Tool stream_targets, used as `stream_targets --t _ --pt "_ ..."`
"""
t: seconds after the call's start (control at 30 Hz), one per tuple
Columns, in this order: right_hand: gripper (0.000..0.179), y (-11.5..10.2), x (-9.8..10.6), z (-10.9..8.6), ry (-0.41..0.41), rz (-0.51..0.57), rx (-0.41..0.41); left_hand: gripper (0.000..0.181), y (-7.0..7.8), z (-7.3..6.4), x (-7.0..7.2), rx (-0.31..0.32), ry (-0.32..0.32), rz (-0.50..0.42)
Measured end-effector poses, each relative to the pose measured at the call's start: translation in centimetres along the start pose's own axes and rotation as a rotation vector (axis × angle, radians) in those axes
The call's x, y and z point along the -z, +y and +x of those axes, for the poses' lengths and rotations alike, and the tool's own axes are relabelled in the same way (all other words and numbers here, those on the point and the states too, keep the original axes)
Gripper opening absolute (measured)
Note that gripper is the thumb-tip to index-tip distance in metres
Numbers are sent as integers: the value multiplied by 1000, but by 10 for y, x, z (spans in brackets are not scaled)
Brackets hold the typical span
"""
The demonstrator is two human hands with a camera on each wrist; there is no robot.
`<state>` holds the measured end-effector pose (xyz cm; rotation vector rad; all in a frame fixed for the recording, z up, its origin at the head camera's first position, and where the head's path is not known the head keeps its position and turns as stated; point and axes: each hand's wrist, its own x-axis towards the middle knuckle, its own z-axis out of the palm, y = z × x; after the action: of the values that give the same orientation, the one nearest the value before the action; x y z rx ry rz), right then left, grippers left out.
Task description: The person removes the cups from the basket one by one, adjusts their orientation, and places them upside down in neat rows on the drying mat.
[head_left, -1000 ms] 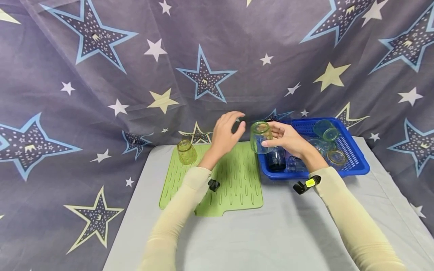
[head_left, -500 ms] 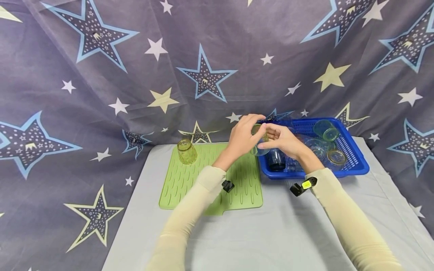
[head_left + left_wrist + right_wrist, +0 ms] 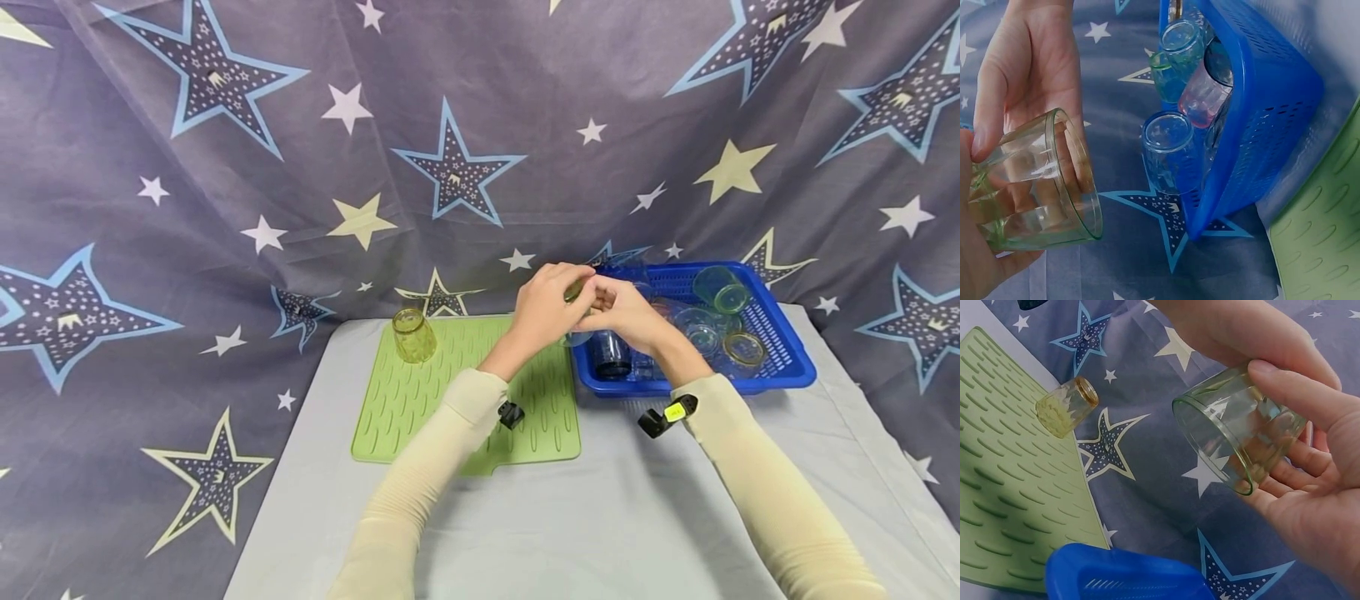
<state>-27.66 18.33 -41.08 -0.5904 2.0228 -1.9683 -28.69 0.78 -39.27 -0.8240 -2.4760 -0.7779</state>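
A pale green drinking glass (image 3: 1222,425) is held in the air between both hands, near the blue basket's left end. My right hand (image 3: 633,317) grips its side, thumb on one side and fingers on the other, in the right wrist view. My left hand (image 3: 547,307) curls round the base end of the same glass, seen at the edge of the left wrist view. In the head view the hands hide most of the glass, and its rim faces down. A yellow glass (image 3: 414,337) stands upside down on the green drying mat (image 3: 465,400), to the left of both hands.
The blue basket (image 3: 787,358) on the right holds several glasses, among them a dark blue glass (image 3: 611,354), a pink glass (image 3: 1200,100) and a green glass (image 3: 722,290). A star-patterned cloth (image 3: 480,100) hangs behind the white-covered table (image 3: 600,517).
My left hand has moved right from above the mat to the pale green glass and now grips it. The right hand has stayed almost in place, still holding that glass.
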Motion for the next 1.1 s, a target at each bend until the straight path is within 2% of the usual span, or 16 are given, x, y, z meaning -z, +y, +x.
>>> stream_targets --t 0.2,0.37,0.5,0.8,0.93,1.1 --pt "44 -3 -3 1 38 -22 17 30 1 0 -2 -53 88 9" --pt "63 -5 -4 1 39 -49 9 28 2 1 0 -96 142 10" --pt "73 -6 -4 2 33 -45 1 29 2 2 2 -104 144 4" --pt "61 -7 -9 3 25 -74 53 30 -3 3 5 -96 165 41" --pt "64 -10 -9 4 19 -103 52 31 -3 5 8 -86 146 53" --pt "71 -15 -5 7 -31 -150 46 35 -6 6 13 -56 117 78"
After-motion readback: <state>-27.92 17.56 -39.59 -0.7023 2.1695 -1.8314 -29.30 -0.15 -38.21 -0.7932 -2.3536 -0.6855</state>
